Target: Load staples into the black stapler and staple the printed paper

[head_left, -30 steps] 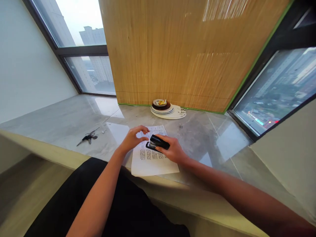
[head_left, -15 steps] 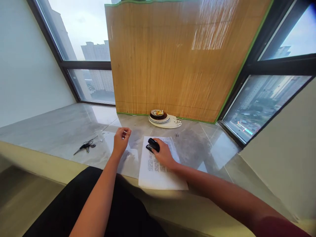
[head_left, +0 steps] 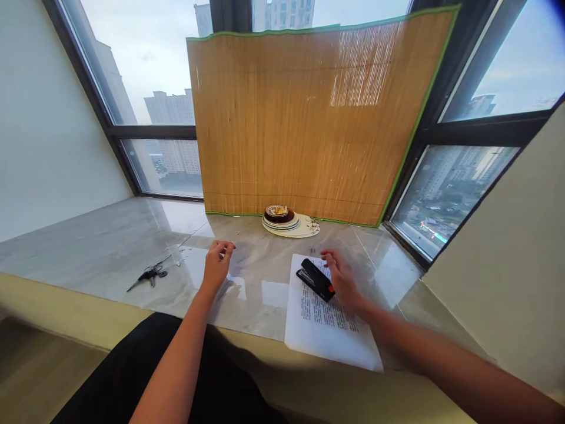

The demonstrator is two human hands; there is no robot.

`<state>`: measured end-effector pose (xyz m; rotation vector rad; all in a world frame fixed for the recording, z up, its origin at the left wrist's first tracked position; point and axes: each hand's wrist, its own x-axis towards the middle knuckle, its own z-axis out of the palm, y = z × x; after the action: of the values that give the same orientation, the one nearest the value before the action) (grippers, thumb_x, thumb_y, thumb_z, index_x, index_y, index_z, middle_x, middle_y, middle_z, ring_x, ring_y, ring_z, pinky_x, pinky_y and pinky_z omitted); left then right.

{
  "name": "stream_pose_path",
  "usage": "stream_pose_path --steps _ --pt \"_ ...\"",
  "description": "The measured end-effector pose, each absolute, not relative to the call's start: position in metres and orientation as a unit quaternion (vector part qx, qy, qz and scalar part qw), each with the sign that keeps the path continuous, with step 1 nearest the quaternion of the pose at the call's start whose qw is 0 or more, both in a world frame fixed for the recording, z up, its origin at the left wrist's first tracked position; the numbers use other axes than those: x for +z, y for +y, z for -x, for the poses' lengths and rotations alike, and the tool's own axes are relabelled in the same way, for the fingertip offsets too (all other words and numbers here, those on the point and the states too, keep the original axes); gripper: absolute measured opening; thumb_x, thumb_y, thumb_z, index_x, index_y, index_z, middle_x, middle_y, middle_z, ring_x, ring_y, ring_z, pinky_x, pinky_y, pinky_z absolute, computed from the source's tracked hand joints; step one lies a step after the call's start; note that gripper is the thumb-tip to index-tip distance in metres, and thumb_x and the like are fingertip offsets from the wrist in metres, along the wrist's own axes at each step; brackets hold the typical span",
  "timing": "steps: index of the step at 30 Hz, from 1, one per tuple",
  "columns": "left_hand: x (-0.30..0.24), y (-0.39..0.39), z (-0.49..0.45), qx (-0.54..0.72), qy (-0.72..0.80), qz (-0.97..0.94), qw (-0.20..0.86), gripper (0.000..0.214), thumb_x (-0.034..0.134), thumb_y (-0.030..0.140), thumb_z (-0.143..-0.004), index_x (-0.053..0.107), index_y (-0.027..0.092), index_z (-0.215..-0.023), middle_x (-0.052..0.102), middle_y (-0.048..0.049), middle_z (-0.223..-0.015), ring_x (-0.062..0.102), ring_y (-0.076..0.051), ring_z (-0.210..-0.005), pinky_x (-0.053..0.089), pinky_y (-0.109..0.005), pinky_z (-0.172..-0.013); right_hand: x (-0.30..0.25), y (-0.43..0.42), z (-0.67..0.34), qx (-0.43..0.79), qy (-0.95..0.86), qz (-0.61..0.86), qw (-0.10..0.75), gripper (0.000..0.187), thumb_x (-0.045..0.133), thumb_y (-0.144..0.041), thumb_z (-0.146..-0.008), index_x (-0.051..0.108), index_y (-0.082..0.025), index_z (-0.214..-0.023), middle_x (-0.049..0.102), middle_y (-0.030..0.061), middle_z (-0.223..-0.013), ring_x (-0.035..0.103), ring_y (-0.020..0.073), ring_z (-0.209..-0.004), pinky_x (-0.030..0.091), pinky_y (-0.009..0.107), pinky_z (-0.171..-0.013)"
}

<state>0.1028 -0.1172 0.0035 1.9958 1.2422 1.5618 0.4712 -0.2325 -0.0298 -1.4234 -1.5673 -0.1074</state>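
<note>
A black stapler (head_left: 315, 279) with a red patch at its near end lies slantwise on printed paper sheets (head_left: 329, 338). Just right of the stapler is my right hand (head_left: 343, 282), its fingers loosely extended over the paper and slightly blurred; it no longer grips the stapler. My left hand (head_left: 217, 265) hovers above the tiled ledge, left of the paper. Its fingers are curled together in a pinch, and whatever may be between them is too small to make out.
A bunch of keys (head_left: 150, 275) lies on the ledge (head_left: 247, 306) at the left. Stacked plates (head_left: 282, 224) on an oval board (head_left: 309, 227) stand at the back, before a bamboo blind (head_left: 291, 129). Tiny bits (head_left: 312, 250) lie behind the paper. The ledge's front edge is near my legs.
My right hand has moved right and let go of the stapler. The paper and stapler have shifted right in view, and the paper is turned more. My left hand stays nearly still.
</note>
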Motion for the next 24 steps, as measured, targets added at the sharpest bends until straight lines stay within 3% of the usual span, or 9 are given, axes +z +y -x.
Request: stream_pose_path --steps 5,11,17,24 --pt "0.002 -0.113 -0.1 0.565 0.459 -0.665 0.164 0.034 0.052 0.047 -0.097 0.07 0.021 -0.084 0.063 -0.0043 -0.092 0.06 -0.016 -0.072 0.048 -0.029 -0.066 -0.039 -0.196 -0.493 -0.073 -0.706 0.588 0.388 0.022 0.052 -0.027 -0.097 0.069 -0.024 -0.112 0.068 0.0117 -0.12 0.067 0.0287 -0.114 0.059 0.049 -0.101" --pt "-0.004 -0.113 -0.101 0.523 0.496 -0.667 0.191 0.036 0.051 0.046 -0.094 0.067 0.02 -0.076 0.057 0.0007 -0.062 0.054 -0.016 -0.059 0.038 -0.027 -0.059 -0.066 -0.185 -0.498 -0.083 -0.743 0.621 0.236 0.049 0.04 -0.018 -0.099 0.057 -0.015 -0.145 0.044 0.022 -0.163 0.042 0.0356 -0.152 0.04 0.063 -0.119" --pt "-0.009 -0.118 -0.102 0.476 0.499 -0.688 0.225 0.032 0.062 0.043 -0.086 0.069 0.02 -0.066 0.055 0.0022 -0.052 0.048 -0.015 -0.054 0.03 -0.029 -0.059 -0.077 -0.179 -0.504 -0.077 -0.77 0.623 0.114 0.059 0.034 -0.011 -0.099 0.049 -0.019 -0.156 0.042 0.0195 -0.166 0.043 0.0302 -0.154 0.037 0.06 -0.122" --pt "-0.004 -0.119 -0.107 0.551 0.479 -0.621 0.285 0.026 0.068 0.039 -0.083 0.071 0.02 -0.066 0.053 0.003 -0.051 0.049 -0.016 -0.056 0.029 -0.028 -0.059 -0.069 -0.17 -0.482 -0.081 -0.775 0.623 0.067 0.064 0.027 -0.008 -0.099 0.039 -0.015 -0.162 0.037 0.0223 -0.168 0.038 0.0317 -0.156 0.034 0.066 -0.121"
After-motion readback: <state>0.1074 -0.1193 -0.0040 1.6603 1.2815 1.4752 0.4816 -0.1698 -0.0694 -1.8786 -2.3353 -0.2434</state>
